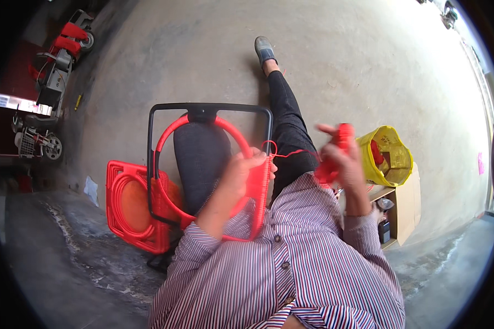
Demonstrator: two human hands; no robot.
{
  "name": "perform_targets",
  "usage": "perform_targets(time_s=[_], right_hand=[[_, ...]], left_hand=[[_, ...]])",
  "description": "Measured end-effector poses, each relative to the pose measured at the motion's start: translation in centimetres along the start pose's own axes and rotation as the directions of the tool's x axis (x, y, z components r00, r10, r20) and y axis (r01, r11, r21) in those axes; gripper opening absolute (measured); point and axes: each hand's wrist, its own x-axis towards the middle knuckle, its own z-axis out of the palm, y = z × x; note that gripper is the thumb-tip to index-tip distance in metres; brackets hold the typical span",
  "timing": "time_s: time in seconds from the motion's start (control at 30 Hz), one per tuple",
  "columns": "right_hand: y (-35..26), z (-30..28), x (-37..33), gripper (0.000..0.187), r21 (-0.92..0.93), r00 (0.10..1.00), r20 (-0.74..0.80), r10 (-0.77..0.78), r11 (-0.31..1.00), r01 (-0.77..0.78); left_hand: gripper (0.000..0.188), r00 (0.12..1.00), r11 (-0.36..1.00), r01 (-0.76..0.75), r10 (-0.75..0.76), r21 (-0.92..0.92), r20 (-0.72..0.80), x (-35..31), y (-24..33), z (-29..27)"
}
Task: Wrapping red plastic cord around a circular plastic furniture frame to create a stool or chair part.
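Across the lap, tilted against the torso, sits the red frame (pixel 229 129), w/ a black bar (pixel 225 105) round its upper part; red cord (pixel 293 153) runs from the frame's R edge, nr the bar's corner, over to the R hand (pixel 349 160). Step in hand, my read: working the cord at that edge. To do it well: hold the frame firm w/ the L hand (pixel 239 173) so it doesn't rock on the thigh; put tension on the cord w/ a light, even pull, not a jerk; flatten the small loop by the corner before tightening, b/c slack there could snag or cross. Prob. best to pay out only a short length at a time, clear of the knee.

L grip: thumb and fingers together, clamped on the frame's R edge, fingertips just beside the cord; can't tell if they also pinch it. R grip: most fingers closed round a red bundle (pixel 344 137), one finger sticking out to the L, off the bundle. Hand's blurred, so exact kind of bundle (spool, wound cord, etc.) n/c. R hand is well apart from the frame, nr the yellow bucket (pixel 402 158); cord spans the gap w/ a bit of sag.
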Motion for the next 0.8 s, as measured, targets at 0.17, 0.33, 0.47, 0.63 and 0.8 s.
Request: perform_targets(time_s=[0.17,0.33,0.47,0.63,0.8], right_hand=[[3.9,3.9,0.5,0.017,-0.213,0.897,0.346,0.274,0.954,-0.209],[0.6,2.9,-1.5,0.017,-0.085,0.912,0.339,0.229,0.973,-0.213],[0.7,1.1,-1.5,0.022,-0.023,0.915,0.304,0.266,0.962,-0.272],[-0.6,-4.7,2.4,0.037,0.275,0.97,-0.142,0.195,0.949,-0.151],[-0.4,-1.7,-0.9,0.038,-0.198,0.794,0.48,0.373,0.928,-0.316]], left_hand=[[0.017,1.0,0.999,-0.028,0.028,-0.021,-0.005,-0.2,-0.4,-0.2],[0.016,1.0,0.998,0.006,-0.007,-0.056,-0.02,0.3,0.4,0.1],[0.013,1.0,0.995,-0.003,0.003,-0.103,0.0,0.7,-0.2,-0.5],[0.012,0.999,0.997,0.002,0.001,-0.08,0.035,1.0,0.6,-1.3],[0.013,0.999,0.997,0.043,-0.043,-0.06,0.009,0.6,1.3,-1.2]])
